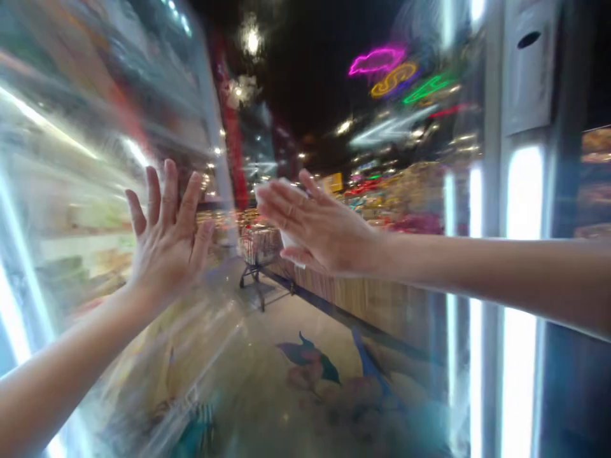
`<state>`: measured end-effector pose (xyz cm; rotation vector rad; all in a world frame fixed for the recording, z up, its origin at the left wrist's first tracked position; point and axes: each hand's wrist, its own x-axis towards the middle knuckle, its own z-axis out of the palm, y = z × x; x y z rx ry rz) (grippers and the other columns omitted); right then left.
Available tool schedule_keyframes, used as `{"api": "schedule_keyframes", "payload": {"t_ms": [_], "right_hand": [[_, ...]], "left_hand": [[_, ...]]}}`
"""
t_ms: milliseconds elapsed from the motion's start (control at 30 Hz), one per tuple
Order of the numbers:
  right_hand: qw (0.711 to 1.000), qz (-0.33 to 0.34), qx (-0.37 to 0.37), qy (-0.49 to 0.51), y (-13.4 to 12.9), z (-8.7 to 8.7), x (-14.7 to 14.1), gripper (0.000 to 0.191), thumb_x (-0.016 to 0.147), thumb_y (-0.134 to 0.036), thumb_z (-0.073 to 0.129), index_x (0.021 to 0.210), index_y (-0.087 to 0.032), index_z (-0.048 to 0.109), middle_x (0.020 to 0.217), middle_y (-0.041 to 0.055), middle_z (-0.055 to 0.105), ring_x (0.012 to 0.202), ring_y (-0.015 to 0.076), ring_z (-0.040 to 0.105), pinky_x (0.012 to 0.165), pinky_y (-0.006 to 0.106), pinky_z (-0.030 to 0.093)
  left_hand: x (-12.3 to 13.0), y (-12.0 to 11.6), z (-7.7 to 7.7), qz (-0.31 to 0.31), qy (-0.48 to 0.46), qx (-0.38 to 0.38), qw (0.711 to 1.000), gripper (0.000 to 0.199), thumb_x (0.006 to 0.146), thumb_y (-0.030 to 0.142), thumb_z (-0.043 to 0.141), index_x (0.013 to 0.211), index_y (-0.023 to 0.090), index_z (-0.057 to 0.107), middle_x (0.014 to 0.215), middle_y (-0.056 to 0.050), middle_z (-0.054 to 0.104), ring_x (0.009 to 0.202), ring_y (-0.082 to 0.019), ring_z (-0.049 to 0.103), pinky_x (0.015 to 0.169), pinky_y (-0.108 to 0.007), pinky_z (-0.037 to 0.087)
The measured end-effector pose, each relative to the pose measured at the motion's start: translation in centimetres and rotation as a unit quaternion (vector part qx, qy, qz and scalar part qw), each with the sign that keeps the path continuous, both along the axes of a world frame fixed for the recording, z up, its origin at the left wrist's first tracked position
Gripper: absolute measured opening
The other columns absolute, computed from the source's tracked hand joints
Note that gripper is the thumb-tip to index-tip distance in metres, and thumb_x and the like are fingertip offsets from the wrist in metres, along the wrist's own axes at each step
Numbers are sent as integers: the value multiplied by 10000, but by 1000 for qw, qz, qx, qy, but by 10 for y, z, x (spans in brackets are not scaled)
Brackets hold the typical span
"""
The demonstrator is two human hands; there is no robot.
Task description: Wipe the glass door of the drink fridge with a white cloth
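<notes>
With fingers spread wide, my left hand (pixel 167 238) is raised palm-outward against or just before a clear glass pane (pixel 157 356); whether it touches cannot be told. Slanting to the left, my right hand (pixel 319 226) has its fingers mostly flat over a white cloth or wipe (pixel 289 240), whose edges show beside the thumb and fingertips. That white piece lies between the palm and what looks like the glass. Motion blur softens much of the pane, and the palms are hidden.
A metal shopping cart (pixel 260 245) stands on the pale floor (pixel 277 318) beyond. Bright vertical light tubes (pixel 520 369) line a metal frame (pixel 529 70) at right. Blurred shelves (pixel 81 242) fill the left. Neon signs (pixel 394 79) glow above; a dark leafy decal or reflection (pixel 310 356) appears below.
</notes>
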<state>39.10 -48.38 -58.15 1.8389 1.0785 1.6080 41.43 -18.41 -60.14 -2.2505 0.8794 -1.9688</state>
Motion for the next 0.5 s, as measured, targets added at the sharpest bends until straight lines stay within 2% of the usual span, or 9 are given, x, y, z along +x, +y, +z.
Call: {"api": "schedule_keyframes", "payload": {"t_ms": [33, 67, 133, 200, 233, 267, 333, 433, 500], "right_hand": [[1000, 1, -31, 2, 2, -11, 2, 710, 1048, -399, 491, 1624, -56, 255, 1695, 169, 303, 1591, 266, 207, 1288, 509, 51], [999, 2, -43, 0, 2, -11, 2, 660, 1063, -372, 453, 1624, -80, 266, 1695, 152, 307, 1587, 262, 211, 1281, 515, 48], [1000, -4, 3, -9, -3, 16, 1, 611, 1092, -386, 333, 1619, -83, 262, 1697, 169, 277, 1575, 329, 190, 1243, 603, 43], [994, -17, 107, -19, -7, 50, -1, 661, 1091, -452, 242, 1609, -42, 242, 1692, 219, 223, 1546, 434, 139, 1186, 695, 28], [989, -22, 143, -23, -7, 58, -1, 684, 1087, -469, 226, 1605, -22, 233, 1688, 238, 205, 1535, 463, 122, 1170, 717, 19], [987, -24, 154, -25, -5, 56, -1, 687, 1087, -466, 236, 1605, -14, 226, 1690, 245, 196, 1538, 465, 109, 1174, 717, 14], [996, -20, 84, -20, 2, 26, -1, 653, 1086, -414, 316, 1619, -44, 234, 1706, 214, 217, 1574, 393, 104, 1226, 663, 7], [991, -38, -125, 21, 11, -31, 0, 662, 1058, -376, 442, 1650, -171, 230, 1732, 51, 267, 1614, 214, 111, 1313, 485, -6], [992, -46, -117, 17, 11, -41, -2, 642, 1075, -343, 418, 1649, -156, 200, 1735, 50, 264, 1619, 208, 126, 1316, 526, -6]], "left_hand": [[0, 4, -12, 2, 5, -1, 1000, 705, 1059, 434, 393, 1666, 295, 61, 1766, -84, -24, 1629, -276, -125, 1276, -674, -54], [0, 7, -22, 2, 5, 4, 1000, 712, 1057, 426, 401, 1666, 294, 57, 1766, -83, -25, 1628, -264, -131, 1280, -662, -60], [-1, 10, -32, -1, 0, 22, 1000, 722, 1052, 404, 416, 1667, 294, 53, 1766, -76, -25, 1627, -243, -138, 1286, -641, -73], [-1, 10, -33, -5, 0, 28, 1000, 723, 1049, 399, 422, 1667, 296, 61, 1768, -72, -22, 1629, -231, -132, 1291, -629, -73], [-1, 9, -32, -7, 1, 26, 1000, 722, 1049, 403, 418, 1667, 297, 61, 1768, -70, -22, 1629, -228, -131, 1291, -627, -72], [1, 9, -31, -9, 0, 26, 1000, 720, 1050, 411, 412, 1667, 299, 59, 1768, -68, -25, 1628, -228, -134, 1290, -630, -72], [4, 9, -31, -11, -6, 26, 1000, 720, 1050, 433, 403, 1667, 309, 52, 1769, -58, -32, 1627, -229, -144, 1287, -636, -78], [8, 9, -34, -15, -13, 25, 999, 731, 1048, 462, 400, 1666, 318, 36, 1768, -53, -41, 1628, -239, -140, 1280, -648, -84], [8, 9, -36, -19, -13, 21, 1000, 728, 1049, 463, 393, 1664, 323, 30, 1768, -58, -42, 1631, -258, -125, 1266, -680, -84]]}}
